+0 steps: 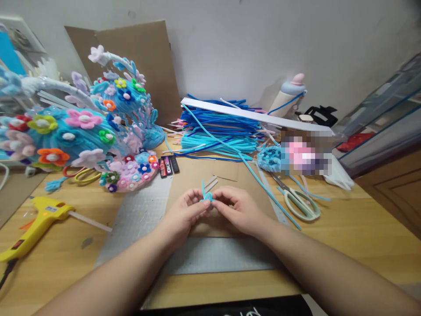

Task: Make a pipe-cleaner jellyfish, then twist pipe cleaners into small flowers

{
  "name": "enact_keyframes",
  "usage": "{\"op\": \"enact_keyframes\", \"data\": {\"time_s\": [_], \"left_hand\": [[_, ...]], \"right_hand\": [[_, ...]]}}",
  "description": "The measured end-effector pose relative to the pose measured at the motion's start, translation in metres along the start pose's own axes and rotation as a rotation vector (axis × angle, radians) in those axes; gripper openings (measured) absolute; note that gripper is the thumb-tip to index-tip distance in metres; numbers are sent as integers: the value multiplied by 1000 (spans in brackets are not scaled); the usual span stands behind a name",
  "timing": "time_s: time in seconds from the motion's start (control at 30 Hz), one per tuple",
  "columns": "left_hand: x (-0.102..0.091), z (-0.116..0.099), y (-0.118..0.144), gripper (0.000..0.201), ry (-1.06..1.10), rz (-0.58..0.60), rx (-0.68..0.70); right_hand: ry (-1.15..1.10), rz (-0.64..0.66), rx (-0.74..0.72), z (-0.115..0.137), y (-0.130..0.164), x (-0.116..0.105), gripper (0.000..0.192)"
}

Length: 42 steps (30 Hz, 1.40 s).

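a small light-blue pipe cleaner piece (206,196), fuzzy and bent into a loop with one short end sticking up, sits right between the two hands, pinched from both sides above a flat brown cardboard sheet (197,180). the left hand (182,213) closes its thumb and forefinger narrowly on the loop's left side; the right hand (238,208) grips the right side the same way, its other fingers curled in. both hands meet at the loop, fingertips almost touching

under the cardboard lies a grey cutting mat (138,215) on a wooden table (362,237). beyond the hands a heap of blue pipe cleaners (217,129), soft and straight, lies under a long white strip (256,115); one long light-blue stem (250,169) runs slantwise from it past the right hand. pale-handled scissors (297,199) lie to the right. a yellow glue gun (36,224) rests far left, near a tall fuzzy flower ornament (82,127) in turquoise, pink and orange
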<state>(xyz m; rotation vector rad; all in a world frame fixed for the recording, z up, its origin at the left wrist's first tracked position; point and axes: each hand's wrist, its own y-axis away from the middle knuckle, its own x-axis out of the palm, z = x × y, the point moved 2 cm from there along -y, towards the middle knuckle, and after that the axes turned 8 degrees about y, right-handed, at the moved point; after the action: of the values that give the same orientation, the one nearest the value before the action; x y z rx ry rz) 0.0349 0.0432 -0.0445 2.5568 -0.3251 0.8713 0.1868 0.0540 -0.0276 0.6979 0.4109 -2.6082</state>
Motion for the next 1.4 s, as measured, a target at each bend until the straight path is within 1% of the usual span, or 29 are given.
{"op": "enact_keyframes", "data": {"time_s": [0.07, 0.13, 0.23, 0.33, 0.43, 0.63, 0.73, 0.83, 0.93, 1.03, 1.1, 1.17, 1.23, 1.33, 1.4], "left_hand": [[-1, 0, -1, 24, -17, -7, -6], [-2, 1, -1, 22, 12, 0, -70], [-4, 3, -1, 20, 85, 4, -169], [-5, 4, -1, 19, 113, 3, -203], [-4, 4, 0, 17, 121, 13, -236], [-5, 4, 1, 14, 117, -50, -292], [-5, 4, 1, 18, 73, -30, -298], [-5, 5, 0, 19, 19, 21, -231], [-4, 5, -2, 20, -22, 62, -129], [-4, 4, -3, 23, -102, 103, -63], [-4, 3, -3, 26, -162, 114, -43], [-3, 0, -3, 28, -219, 115, -34], [-2, -1, -2, 29, -261, 119, -20], [-2, -2, -2, 29, -290, 102, 16], [-2, -1, -2, 29, -280, 76, 22]], "right_hand": [[22, 21, -28, 1, 0, -3, 14], [29, 45, -34, 1, -1, -4, 15], [99, 39, -69, -2, -1, -4, 13], [200, 19, -163, -4, 0, -4, 10], [252, 26, -258, -5, 1, -6, 10], [359, 47, -387, 0, 3, -11, 16], [506, 88, -430, 2, 4, -12, 20], [602, 111, -434, 6, 6, -11, 23], [539, 52, -391, 10, 8, -9, 21], [398, -14, -305, 14, 10, -7, 18], [286, -39, -187, 16, 11, -6, 18], [168, -44, -38, 16, 10, -6, 18], [15, -18, 106, 15, 9, -4, 17], [-285, 81, 312, 8, 6, 2, 13], [-453, 137, 398, 2, 4, 6, 15]]}}
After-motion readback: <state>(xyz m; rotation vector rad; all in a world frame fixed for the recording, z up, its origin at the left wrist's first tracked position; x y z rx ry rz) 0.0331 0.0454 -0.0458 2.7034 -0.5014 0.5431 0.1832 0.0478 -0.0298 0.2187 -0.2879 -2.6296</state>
